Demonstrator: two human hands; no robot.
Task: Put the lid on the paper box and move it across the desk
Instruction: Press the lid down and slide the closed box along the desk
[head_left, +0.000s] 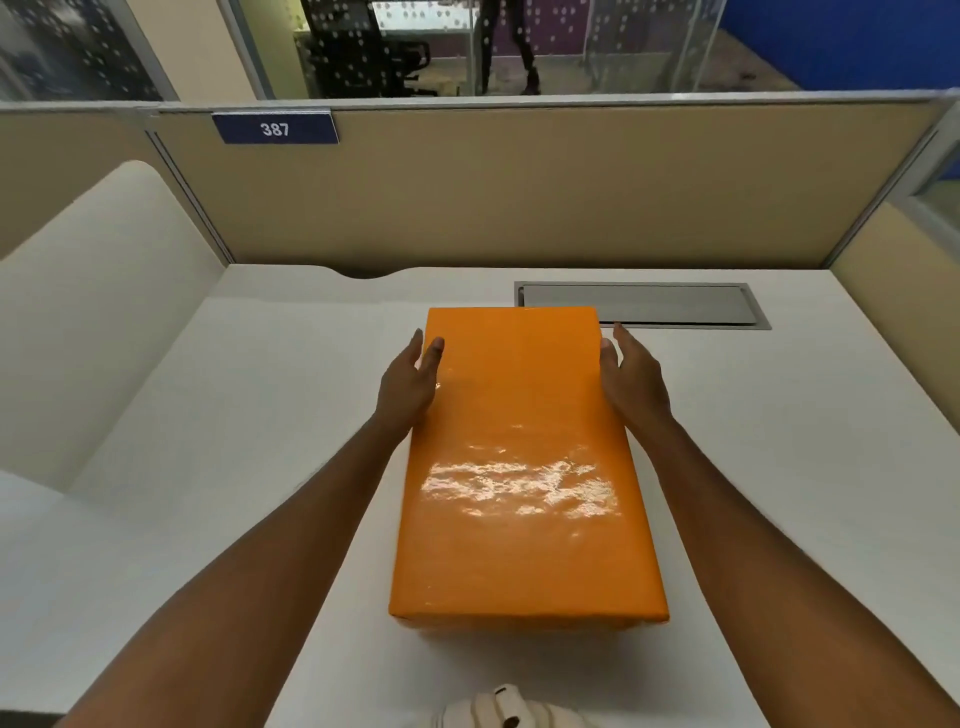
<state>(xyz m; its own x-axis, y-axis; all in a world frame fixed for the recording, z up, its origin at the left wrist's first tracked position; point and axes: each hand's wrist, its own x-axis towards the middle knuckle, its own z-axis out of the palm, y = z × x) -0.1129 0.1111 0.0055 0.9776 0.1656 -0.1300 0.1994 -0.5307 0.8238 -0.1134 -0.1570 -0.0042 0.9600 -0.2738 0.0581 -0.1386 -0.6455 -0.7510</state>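
A glossy orange paper box (519, 457) stands lengthwise in the middle of the white desk (249, 415), its lid seated on top and covering it. My left hand (410, 382) presses against the box's far left side, thumb resting on the lid's top edge. On the opposite side my right hand (631, 376) lies flat against the far right side, with the thumb at the lid's edge. Both hands clasp the box between them. The box's lower part is hidden under the lid.
A grey metal cable hatch (675, 304) is set in the desk just behind the box's right corner. Beige partition walls (519, 192) close off the back and sides, one with a blue "387" plate (274, 128). A curved cut-out (366, 273) notches the desk's back edge.
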